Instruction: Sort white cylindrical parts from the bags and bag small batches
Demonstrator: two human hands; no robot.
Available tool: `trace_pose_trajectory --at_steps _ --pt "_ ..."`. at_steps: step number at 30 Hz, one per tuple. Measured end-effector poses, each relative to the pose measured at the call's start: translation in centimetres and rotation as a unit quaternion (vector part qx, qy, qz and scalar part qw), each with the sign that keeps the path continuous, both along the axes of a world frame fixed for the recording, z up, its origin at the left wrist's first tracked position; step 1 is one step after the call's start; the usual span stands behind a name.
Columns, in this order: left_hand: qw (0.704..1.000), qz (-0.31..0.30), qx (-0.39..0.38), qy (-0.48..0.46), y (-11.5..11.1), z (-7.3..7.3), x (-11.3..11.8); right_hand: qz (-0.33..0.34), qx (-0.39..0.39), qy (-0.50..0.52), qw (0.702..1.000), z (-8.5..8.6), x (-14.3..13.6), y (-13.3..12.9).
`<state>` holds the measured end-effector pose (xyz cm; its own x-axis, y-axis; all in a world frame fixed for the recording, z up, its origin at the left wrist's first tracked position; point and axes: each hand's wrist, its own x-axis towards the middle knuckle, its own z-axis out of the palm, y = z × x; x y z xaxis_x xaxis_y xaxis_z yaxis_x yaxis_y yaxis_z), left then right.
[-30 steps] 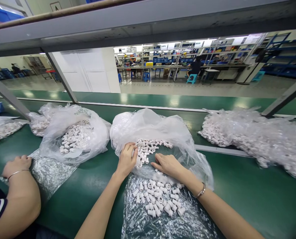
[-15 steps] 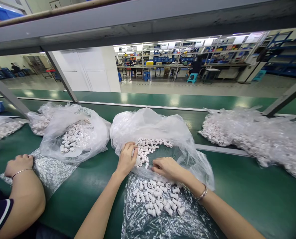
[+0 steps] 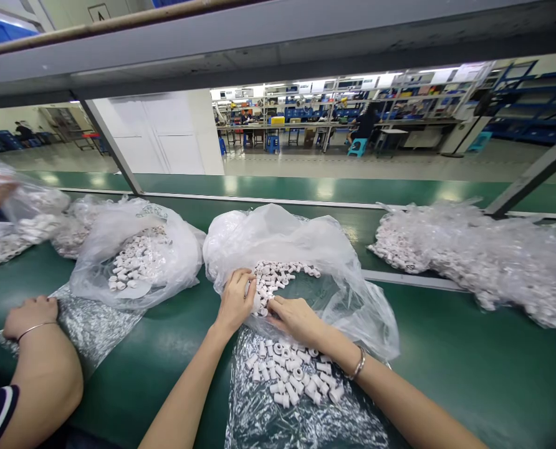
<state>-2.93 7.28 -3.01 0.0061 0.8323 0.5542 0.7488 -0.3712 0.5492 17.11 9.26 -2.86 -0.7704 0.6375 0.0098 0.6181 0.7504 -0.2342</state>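
Right hand (image 3: 294, 317) has moved left to white fittings (image 3: 273, 275) in the bag (image 3: 282, 234), fingers bunched; left hand (image 3: 237, 300) half-curled beside them; grips unclear. Their long axes point every way; plastic sheet (image 3: 259, 427) lies near.

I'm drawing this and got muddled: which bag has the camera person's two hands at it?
The middle bag, beyond the sheet scattered with white pieces: the left hand and right hand are at its opening; neither touches the other bags.

Right grip (image 3: 299, 319) — its inside hidden from view.
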Motion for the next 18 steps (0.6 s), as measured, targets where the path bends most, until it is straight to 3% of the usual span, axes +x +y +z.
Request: trace_pose_trajectory --at_steps 3,7,11,13,18 --pt "1.000 -0.001 -0.002 0.001 0.0 0.0 0.0 -0.020 -0.010 0.001 1.000 0.8 0.0 -0.1" --pt "1.000 0.003 -0.001 0.000 0.0 0.1 -0.1 -0.050 -0.066 0.037 0.996 3.8 0.8 -0.8" --pt "1.000 0.005 -0.002 -0.002 0.1 0.0 -0.2 0.065 -0.169 0.012 0.983 6.8 2.4 -2.5" --pt "1.000 0.006 -0.002 -0.002 0.2 0.0 -0.2 0.113 -0.168 -0.030 0.979 7.4 3.0 -3.6" --pt "1.000 0.005 -0.002 -0.004 0.2 -0.1 -0.1 0.106 -0.111 -0.060 0.986 7.9 3.6 -4.7"
